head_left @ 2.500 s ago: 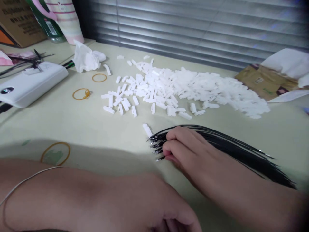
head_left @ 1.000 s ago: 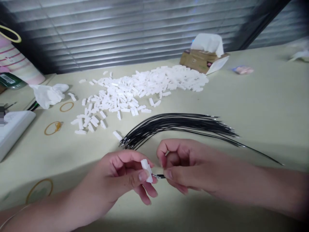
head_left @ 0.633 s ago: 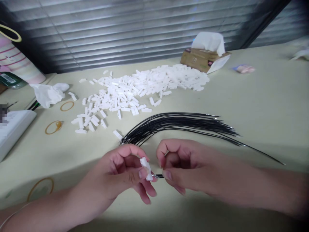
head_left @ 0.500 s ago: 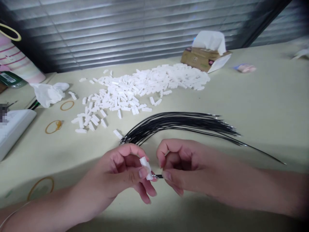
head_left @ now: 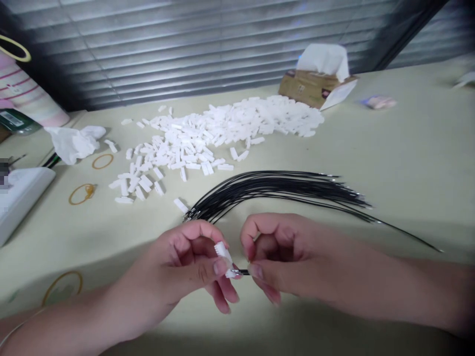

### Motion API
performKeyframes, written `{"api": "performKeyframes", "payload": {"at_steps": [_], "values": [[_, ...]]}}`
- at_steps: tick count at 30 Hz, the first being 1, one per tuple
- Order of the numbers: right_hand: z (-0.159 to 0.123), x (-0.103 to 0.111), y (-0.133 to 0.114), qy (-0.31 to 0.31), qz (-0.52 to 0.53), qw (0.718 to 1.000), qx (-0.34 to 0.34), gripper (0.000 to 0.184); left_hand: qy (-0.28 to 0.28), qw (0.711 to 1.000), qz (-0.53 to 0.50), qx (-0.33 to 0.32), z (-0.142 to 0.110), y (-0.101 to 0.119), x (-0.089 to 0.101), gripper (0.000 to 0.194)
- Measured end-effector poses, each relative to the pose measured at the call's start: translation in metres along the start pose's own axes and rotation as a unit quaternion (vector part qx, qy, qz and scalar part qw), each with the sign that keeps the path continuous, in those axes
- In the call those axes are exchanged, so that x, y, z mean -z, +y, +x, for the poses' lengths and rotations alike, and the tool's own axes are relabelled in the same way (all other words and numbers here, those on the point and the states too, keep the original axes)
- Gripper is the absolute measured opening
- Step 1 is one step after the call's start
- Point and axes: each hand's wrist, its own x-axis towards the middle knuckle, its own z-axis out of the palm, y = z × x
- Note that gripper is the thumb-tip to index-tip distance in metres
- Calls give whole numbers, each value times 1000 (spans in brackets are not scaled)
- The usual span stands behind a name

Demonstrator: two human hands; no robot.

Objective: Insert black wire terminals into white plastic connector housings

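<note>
My left hand pinches a small white plastic connector between thumb and fingers. My right hand pinches the end of a thin black wire, whose tip meets the connector's lower end. The rest of that wire is hidden behind my right hand. Just beyond both hands a bundle of black wires lies fanned on the table, metal tips to the left. A big heap of white connectors spreads further back, and one loose connector lies near the bundle's tips.
The pale table holds a tissue box at the back, a crumpled tissue, rubber bands, and a white device at the left edge. Closed blinds run along the back.
2.5 s ago my right hand was picking at the wire bundle; since then both hands came together with connector and wire. In the last second the wire tip edged slightly closer into the connector.
</note>
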Motion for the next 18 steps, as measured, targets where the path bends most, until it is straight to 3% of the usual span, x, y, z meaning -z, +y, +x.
{"api": "performKeyframes", "payload": {"at_steps": [18], "values": [[3,2,-4,-10,5,1000,-22,8,7,1000,-6,-4,1,0,0,10]]}}
